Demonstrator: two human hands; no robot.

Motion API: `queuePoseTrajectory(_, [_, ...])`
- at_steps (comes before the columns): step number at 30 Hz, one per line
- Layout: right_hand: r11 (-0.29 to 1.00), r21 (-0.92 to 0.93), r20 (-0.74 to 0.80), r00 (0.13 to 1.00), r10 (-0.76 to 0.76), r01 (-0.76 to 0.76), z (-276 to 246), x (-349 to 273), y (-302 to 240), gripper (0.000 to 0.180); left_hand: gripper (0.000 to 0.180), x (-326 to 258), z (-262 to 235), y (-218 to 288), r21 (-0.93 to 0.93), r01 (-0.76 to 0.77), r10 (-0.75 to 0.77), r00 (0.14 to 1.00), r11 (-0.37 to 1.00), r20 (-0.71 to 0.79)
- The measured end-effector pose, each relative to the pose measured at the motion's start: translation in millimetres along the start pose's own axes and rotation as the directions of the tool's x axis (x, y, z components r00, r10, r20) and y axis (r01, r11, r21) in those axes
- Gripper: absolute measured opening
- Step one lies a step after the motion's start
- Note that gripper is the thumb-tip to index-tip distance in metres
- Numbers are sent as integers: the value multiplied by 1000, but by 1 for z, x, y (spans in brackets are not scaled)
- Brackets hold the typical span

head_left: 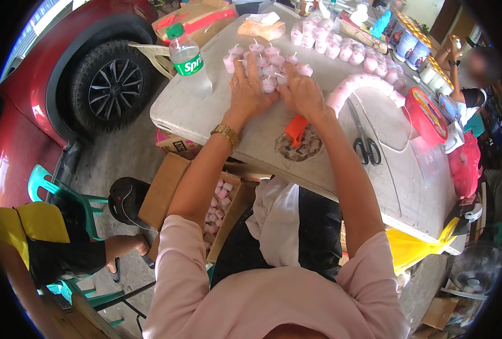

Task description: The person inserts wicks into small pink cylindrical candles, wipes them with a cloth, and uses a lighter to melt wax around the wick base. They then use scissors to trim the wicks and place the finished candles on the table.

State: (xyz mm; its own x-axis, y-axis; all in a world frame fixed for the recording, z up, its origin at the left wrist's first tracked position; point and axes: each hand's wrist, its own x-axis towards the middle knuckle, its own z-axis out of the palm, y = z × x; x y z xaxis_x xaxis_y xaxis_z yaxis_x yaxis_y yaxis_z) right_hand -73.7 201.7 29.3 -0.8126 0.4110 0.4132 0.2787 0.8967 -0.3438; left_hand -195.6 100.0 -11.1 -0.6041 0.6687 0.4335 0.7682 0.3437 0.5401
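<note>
A cluster of small pale pink candles [271,69] with white wicks stands packed together on the white table [228,127]. My left hand [250,93] lies against the cluster's near left side, its fingers stretched out over the candles. From the right side, my right hand [303,93] touches the candles with index finger and thumb apart. Parts of the nearest candles are hidden by my fingers. Below my right hand lies an orange tool [297,130] on a round, stained patch, partly behind my forearm.
A green-capped bottle [190,65] stands left of the candles. Black-handled scissors [366,146], a curved row of wrapped candles [364,85] and a pink lid [423,116] lie right. Bagged candles [347,51] are behind. An open carton [228,212] holds pink pieces. Other people sit left and far right.
</note>
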Motion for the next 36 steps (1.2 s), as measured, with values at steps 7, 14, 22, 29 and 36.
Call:
queuePoseTrajectory(7, [991, 129, -4, 999, 40, -39, -9, 12, 6, 50, 126, 21, -4, 12, 9, 40, -40, 998, 999, 40])
queuePoseTrajectory(14, [957, 11, 119, 951, 287, -290, -37, -8, 13, 59, 135, -4, -11, 32, 122, 272, -265, 962, 955, -67])
queuePoseTrajectory(22, [929, -16, 107, 923, 370, -371, -3, 50, 27, 52, 142, 26, -3, 19, 71, 291, -293, 956, 954, 6])
queuePoseTrajectory(29, [961, 84, 100, 961, 256, -265, -11, 54, 31, 44, 139, 32, -5, 21, 103, 292, -301, 950, 951, 84])
queuePoseTrajectory(36, [952, 277, -56, 991, -121, 132, -82, -48, -8, 27, 70, -39, -36, 72, -660, -250, 240, 965, 708, -107])
